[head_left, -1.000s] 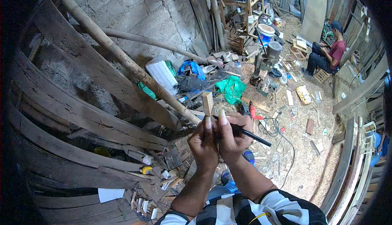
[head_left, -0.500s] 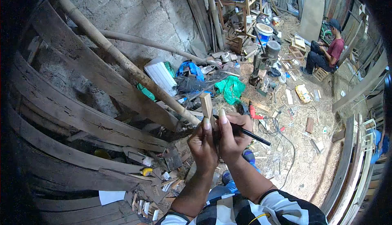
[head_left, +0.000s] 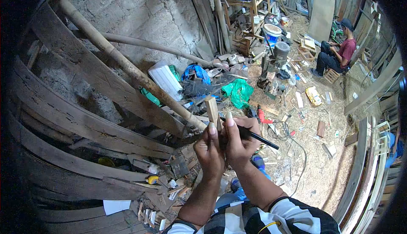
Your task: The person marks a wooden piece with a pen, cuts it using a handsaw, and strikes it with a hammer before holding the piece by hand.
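Head view. At centre of frame we see both bare hands raised close together, thumbs up. Left hand (head_left: 210, 153): closed, thumb pressed to a small wooden block (head_left: 211, 109), whose upper end stands clear above the fingertips, slightly tilted. Right hand (head_left: 241, 149): closed round a black pen (head_left: 266, 142), its rear end pointing to lower right; the tip is hidden by the fingers near the block, so we cannot tell whether it touches the wood.

Change: very slight. The thumbs sit a little farther apart and the whole scene has shifted a little in frame; neither grip has opened. We judge that the block and pen are being kept steady against each other.

Surroundings: green plastic bag (head_left: 238, 92) just above and right of the block; red power tool (head_left: 263, 116) right of the hands, on the littered floor (head_left: 309, 166); yellow tape measure (head_left: 152, 179) at lower left; seated person (head_left: 347, 49) at upper right, well apart.
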`<state>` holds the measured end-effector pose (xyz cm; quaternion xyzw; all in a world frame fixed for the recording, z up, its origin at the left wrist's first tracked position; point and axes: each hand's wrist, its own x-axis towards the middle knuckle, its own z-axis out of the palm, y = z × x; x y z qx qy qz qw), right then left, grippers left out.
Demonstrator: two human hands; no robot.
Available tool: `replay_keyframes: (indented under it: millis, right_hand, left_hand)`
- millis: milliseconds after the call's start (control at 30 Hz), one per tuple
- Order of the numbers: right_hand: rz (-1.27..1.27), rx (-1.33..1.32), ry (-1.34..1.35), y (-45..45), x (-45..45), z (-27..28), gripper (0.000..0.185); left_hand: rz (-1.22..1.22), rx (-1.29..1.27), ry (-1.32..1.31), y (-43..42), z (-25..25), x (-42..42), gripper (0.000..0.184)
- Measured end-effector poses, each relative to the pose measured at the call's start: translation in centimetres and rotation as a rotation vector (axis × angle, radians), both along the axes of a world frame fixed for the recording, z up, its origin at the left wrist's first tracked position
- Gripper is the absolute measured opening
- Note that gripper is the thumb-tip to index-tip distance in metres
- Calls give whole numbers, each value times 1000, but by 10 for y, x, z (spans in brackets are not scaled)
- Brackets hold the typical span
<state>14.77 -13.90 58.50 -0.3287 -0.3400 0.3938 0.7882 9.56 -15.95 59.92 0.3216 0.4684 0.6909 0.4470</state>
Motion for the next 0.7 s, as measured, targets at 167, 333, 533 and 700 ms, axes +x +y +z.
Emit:
replay_keyframes:
  millis: [167,333,533,700]
  right_hand:
    - [-11,60,-32,-1,1,7,8]
    - [-67,84,-143,1,2,5,9]
    - [-38,50,-28,1,-2,7,9]
    - [-43,30,-23,4,-4,2,9]
  left_hand:
    - [-26,10,1,0,0,-2,36]
    - [-28,-15,49,-1,-1,-4,36]
    - [4,-10,15,2,-4,-4,36]
    - [-6,21,56,2,-5,-6,35]
